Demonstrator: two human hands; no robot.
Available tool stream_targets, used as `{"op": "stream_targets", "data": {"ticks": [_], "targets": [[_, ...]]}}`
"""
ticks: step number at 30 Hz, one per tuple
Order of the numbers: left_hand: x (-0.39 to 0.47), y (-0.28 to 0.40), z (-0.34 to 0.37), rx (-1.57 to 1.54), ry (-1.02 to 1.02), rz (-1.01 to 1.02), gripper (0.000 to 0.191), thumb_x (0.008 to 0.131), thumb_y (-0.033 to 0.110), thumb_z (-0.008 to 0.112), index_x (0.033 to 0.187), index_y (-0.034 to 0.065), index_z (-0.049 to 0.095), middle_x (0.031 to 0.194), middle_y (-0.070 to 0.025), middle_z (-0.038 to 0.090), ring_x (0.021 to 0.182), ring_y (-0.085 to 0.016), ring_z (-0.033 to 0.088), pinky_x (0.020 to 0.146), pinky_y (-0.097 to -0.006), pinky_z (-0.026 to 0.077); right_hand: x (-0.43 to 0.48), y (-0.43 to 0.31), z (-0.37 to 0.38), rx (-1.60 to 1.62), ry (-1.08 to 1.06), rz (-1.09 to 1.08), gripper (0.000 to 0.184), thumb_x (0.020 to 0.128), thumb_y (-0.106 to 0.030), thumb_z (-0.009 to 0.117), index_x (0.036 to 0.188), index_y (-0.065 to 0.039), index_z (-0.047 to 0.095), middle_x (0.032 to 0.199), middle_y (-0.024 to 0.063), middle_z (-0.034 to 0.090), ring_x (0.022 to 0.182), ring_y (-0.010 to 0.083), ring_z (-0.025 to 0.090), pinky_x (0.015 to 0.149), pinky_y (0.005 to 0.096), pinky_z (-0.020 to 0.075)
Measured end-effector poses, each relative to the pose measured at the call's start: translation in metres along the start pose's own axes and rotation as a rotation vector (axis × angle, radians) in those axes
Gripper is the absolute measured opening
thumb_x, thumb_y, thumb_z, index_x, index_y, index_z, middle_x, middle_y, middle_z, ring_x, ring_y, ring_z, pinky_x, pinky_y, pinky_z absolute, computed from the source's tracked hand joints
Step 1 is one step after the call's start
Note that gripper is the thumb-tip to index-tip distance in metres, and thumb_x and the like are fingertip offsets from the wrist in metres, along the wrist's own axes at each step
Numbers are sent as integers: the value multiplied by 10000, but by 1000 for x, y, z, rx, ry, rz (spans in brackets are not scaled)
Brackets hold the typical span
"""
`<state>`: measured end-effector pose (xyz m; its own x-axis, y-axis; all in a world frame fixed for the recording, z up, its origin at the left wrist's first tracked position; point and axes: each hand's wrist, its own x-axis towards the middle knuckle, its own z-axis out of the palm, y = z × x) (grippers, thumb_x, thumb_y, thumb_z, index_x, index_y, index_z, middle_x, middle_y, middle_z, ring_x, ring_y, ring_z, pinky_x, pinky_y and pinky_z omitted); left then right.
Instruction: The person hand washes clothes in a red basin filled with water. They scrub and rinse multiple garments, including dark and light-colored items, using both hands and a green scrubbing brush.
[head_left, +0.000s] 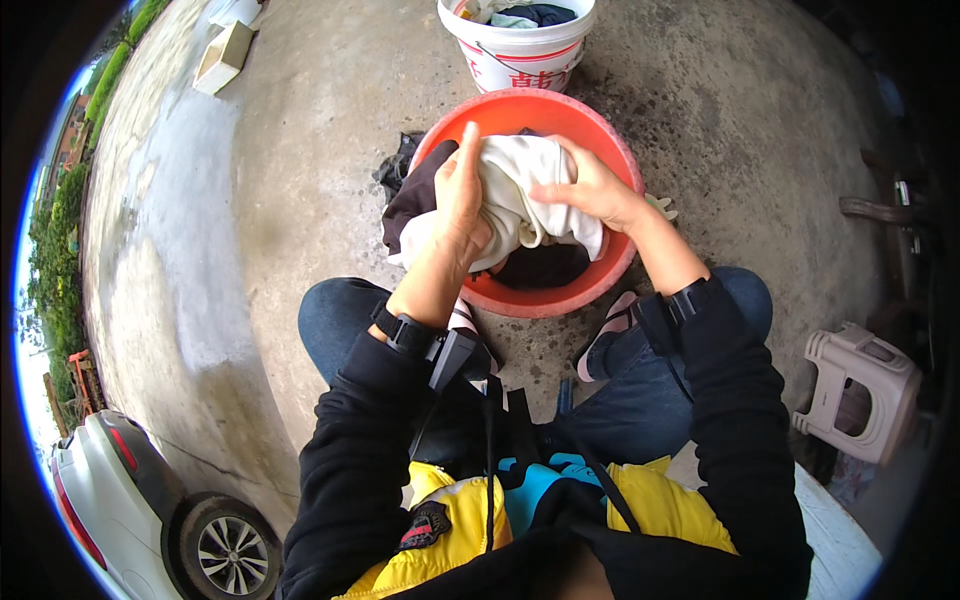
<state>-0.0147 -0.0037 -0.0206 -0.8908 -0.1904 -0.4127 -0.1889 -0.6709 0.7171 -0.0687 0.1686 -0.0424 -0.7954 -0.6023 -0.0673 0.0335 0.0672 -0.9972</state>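
Note:
A white cloth garment (521, 180) is bunched up over a red plastic basin (555, 302) on the ground in front of me. My right hand (589, 184) grips it from the right, thumb on top. On the other side, my left hand (459, 191) holds the cloth with its thumb pointing up and some fingers hidden in the folds. Dark brown fabric (424, 187) hangs over the basin's left rim beside my left hand. More dark cloth (544, 266) lies at the bottom of the basin.
A white bucket (517, 56) of clothes stands just beyond the basin, and black material (396, 163) lies at its left. A plastic stool (859, 394) is at right. A car (127, 480) is at lower left; a pale box (223, 58) sits farther off on the concrete.

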Motion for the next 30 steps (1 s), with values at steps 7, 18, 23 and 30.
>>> {"op": "stream_targets", "data": {"ticks": [7, 18, 23, 30], "targets": [[14, -13, -5, 64, -189, -103, 227, 1003, 286, 534, 952, 70, 584, 861, -28, 608, 757, -143, 592, 684, -302, 499, -10, -42, 46, -937, 5, -625, 151, 883, -176, 655, 975, -61, 621, 959, 80, 619, 811, 224, 670, 706, 353, 540], [-1, -11, 2, 341, -153, 19, 293, 1019, 307, 505, 985, 37, 614, 870, -15, 625, 784, -99, 593, 710, -249, 485, -17, -45, 34, -399, 148, -175, 330, 774, -276, 794, 847, -37, 577, 913, 108, 627, 852, 237, 638, 733, 364, 485], [-18, 19, 2, 804, -458, 584, 489, 821, 271, 791, 1117, 0, 512, 1003, -78, 629, 918, -163, 601, 788, -290, 486, -12, -25, -31, -588, 190, -209, 368, 708, -202, 837, 967, 0, 672, 956, 63, 581, 927, 181, 616, 791, 321, 495], [-25, 21, -11, 1087, -449, 409, 377, 979, 321, 584, 1163, 2, 507, 1045, -142, 635, 976, -228, 621, 827, -333, 500, -3, -32, -28, 405, 527, -39, 305, 864, 32, 552, 1160, -41, 560, 1004, 67, 642, 904, 147, 643, 814, 278, 536]]}}
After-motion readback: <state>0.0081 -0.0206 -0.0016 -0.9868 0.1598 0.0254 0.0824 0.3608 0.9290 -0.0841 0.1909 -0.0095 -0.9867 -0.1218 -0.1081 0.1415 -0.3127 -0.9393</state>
